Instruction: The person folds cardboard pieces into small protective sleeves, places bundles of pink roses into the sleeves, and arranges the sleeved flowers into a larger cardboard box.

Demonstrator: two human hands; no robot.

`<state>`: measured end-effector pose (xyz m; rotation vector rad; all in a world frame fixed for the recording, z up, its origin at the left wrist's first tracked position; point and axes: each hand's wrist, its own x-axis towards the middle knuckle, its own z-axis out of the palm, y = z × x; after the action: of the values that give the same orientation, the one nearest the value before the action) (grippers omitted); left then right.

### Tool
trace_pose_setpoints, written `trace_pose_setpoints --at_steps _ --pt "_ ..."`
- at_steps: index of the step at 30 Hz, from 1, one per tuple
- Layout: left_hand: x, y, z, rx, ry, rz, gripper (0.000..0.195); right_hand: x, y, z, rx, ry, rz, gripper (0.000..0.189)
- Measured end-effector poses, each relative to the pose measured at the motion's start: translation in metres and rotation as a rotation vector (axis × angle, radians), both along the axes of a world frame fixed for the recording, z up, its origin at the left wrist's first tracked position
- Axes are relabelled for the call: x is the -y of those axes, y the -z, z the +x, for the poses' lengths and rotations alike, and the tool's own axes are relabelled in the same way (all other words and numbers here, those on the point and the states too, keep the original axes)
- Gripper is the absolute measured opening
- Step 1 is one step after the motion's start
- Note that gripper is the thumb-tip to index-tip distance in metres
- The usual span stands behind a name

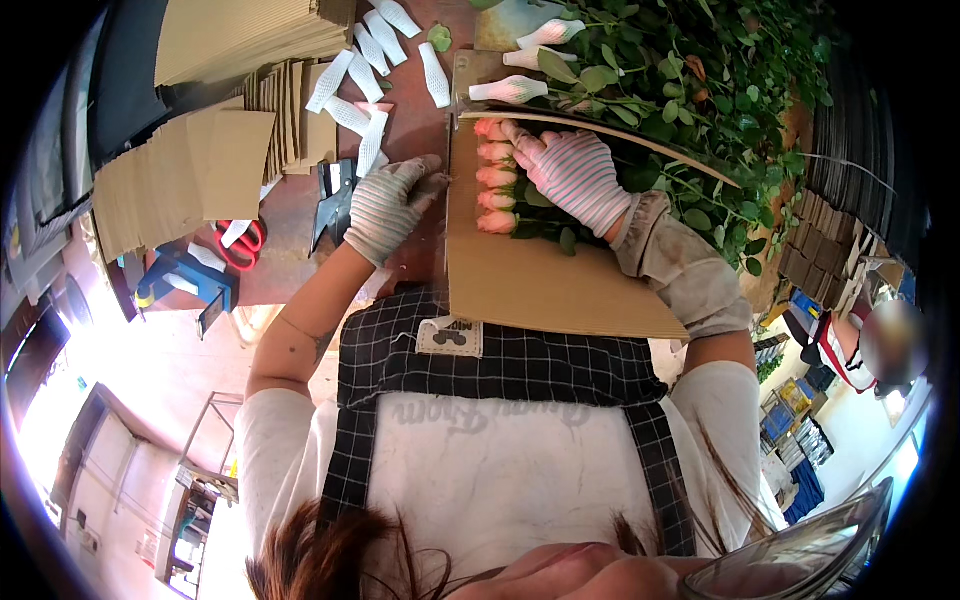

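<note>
Five pink roses, several blooms in a column, lie on a corrugated cardboard sheet with their stems pointing right. My right hand, in a striped glove, rests over the stems, its fingertips touching the topmost bloom; whether they grip it is hidden. Along the upper side of the row, a cardboard edge stands raised. My left hand, also gloved, is just left of the sheet, fingers apart and holding nothing. White mesh flower sleeves lie above it, and a black tool is beside it.
Leafy rose stems are heaped at the upper right, some blooms in mesh sleeves. Cardboard stacks stand at upper left. Red-handled scissors and a blue tape dispenser lie at the left. Another person is far right.
</note>
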<state>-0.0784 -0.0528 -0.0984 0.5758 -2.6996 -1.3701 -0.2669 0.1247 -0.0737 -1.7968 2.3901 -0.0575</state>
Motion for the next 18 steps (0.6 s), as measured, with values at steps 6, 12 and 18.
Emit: trace_pose_setpoints --at_steps 6,12,18 --pt "0.007 -0.012 -0.008 0.048 0.166 -0.062 0.023 -0.014 -0.042 0.012 0.171 -0.164 0.122 0.022" --pt "-0.007 -0.006 -0.012 0.285 0.270 -0.106 0.032 -0.003 -0.031 0.023 0.444 -0.147 0.599 0.018" --pt "-0.011 0.001 -0.014 0.353 0.285 -0.154 0.038 -0.011 -0.013 0.021 0.630 -0.140 0.487 0.019"
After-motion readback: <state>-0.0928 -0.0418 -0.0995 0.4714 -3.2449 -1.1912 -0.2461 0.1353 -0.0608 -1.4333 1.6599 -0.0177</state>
